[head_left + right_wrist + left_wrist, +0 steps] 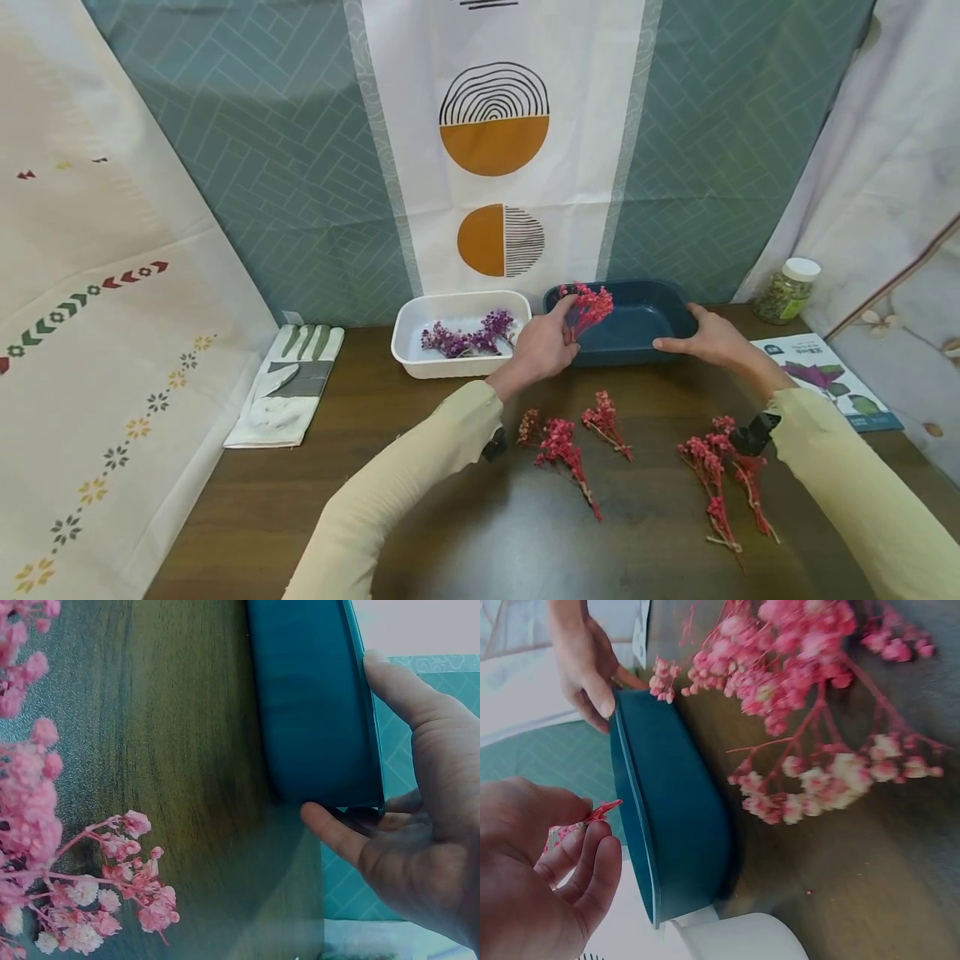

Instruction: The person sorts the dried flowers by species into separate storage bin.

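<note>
My left hand (542, 346) pinches a pink dried flower sprig (592, 307) over the left end of a dark blue rectangular tub (615, 359). In the left wrist view, its red stem (604, 811) pokes out between thumb and fingers. My right hand (708, 338) holds the tub's right end, with thumb and fingers spread about the corner (364, 799). Several more pink sprigs lie on the table: a bushy one (561, 442) and a small one (604, 423) in the middle, and a bunch (708, 471) by the right wrist.
Left of the tub stands a white tub (450, 368) with purple dried flowers (468, 337) inside. Folded gloves (288, 387) lie at the left. A lidded jar (787, 292) and a booklet (832, 379) are at the right. A patterned cloth (300, 167) hangs behind.
</note>
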Demonstrator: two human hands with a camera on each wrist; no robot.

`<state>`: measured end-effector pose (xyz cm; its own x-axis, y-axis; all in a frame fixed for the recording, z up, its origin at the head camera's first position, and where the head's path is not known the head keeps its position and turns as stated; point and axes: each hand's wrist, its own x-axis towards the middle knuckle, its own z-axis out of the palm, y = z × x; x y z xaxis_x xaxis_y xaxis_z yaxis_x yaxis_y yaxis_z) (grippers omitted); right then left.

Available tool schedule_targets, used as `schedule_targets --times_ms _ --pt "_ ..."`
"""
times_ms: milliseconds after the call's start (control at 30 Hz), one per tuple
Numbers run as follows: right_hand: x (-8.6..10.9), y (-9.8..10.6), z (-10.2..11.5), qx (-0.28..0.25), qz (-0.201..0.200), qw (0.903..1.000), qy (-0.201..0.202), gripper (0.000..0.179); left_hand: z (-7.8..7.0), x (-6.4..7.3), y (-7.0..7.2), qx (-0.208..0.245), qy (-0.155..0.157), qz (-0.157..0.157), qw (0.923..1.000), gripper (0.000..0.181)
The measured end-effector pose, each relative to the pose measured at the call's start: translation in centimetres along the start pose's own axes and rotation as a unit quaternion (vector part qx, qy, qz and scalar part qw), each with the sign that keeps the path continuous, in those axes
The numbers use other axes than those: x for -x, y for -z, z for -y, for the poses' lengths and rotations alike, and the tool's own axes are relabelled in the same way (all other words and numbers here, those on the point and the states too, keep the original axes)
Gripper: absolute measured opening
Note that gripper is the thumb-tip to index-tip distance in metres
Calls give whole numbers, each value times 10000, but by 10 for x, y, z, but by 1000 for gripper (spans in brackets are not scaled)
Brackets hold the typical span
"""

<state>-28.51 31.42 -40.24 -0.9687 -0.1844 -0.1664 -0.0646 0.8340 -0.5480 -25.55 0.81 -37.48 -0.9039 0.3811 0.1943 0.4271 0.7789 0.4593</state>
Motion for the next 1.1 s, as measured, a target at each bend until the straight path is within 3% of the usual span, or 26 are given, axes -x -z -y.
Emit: schedule_targets --times_ms 333,633,1100 --pt "1 -3 0 1 -15 10000 -70 121 2 -33 -8 -436 333 93 9985 75" --pt "-3 -3 -2 67 -115 9999 -83 121 4 -50 -15 -571 720 179 9956 74" --pt "-5 -4 -5 18 -144 9998 -138 122 -2 -66 -30 -897 597 324 9936 66"
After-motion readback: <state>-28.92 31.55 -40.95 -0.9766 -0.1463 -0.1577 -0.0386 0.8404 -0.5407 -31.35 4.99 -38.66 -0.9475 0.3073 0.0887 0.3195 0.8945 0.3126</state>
